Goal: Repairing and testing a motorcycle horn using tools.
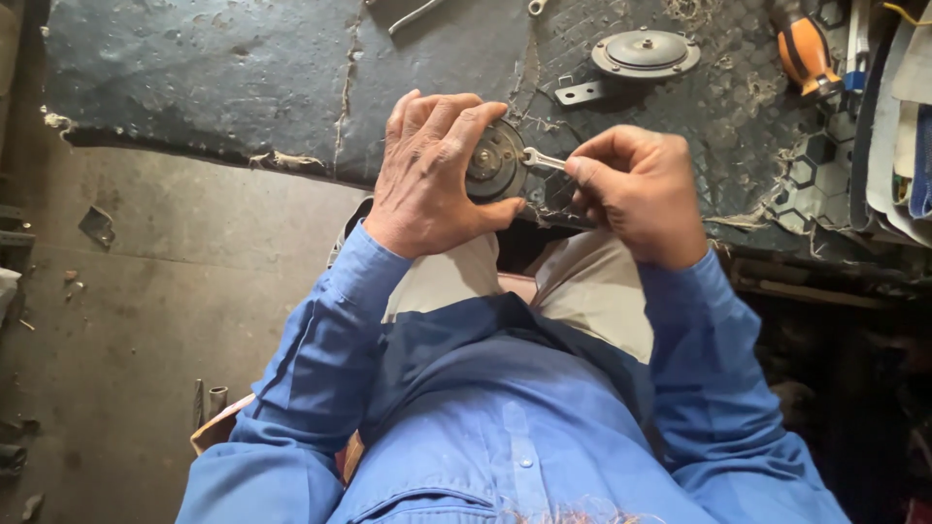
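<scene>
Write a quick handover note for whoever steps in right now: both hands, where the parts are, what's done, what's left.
Left hand grips the round dark metal disc-shaped part over the lap.
Right hand holds a small silver open-end spanner, its head at the disc's edge.
A second grey round disc with a bracket lies on the worn dark mat; an orange-handled screwdriver lies further right.
Done: unclear.
Left: probably finishing that fastener.

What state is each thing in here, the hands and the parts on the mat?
Left hand: gripping the round metal part, held upright above the lap.
Right hand: pinching a small spanner, its head on the part.
Second disc: lying flat on the mat.
Screwdriver: lying untouched.
Mat: torn, frayed.
</scene>
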